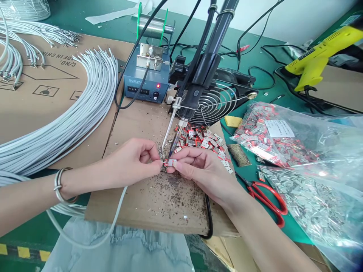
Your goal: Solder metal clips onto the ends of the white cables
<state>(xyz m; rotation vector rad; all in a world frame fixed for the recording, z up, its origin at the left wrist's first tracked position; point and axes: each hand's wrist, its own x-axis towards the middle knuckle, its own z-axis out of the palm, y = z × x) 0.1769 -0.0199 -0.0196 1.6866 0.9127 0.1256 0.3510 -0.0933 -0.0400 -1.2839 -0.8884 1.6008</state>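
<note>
My left hand [133,160] pinches the end of a white cable [118,208], whose length hangs down past the wrist and loops below the board. In my right hand [202,170], a small metal USB connector [171,162] with red on it sits between thumb and fingers. The two pieces meet under the tip of a soldering iron [176,139], mounted on a stand and pointing down. Beside the iron runs a thin metal solder feed tube [169,126]. The exact joint between wires and connector is too small to make out.
A pile of USB connectors [208,141] lies behind my right hand. Bags of connectors [279,145] and metal parts [306,204], and red-handled scissors [269,200], are at right. Bundled white cables [93,98] lie left. Behind stand a blue solder feeder [144,83] and a fan [215,104].
</note>
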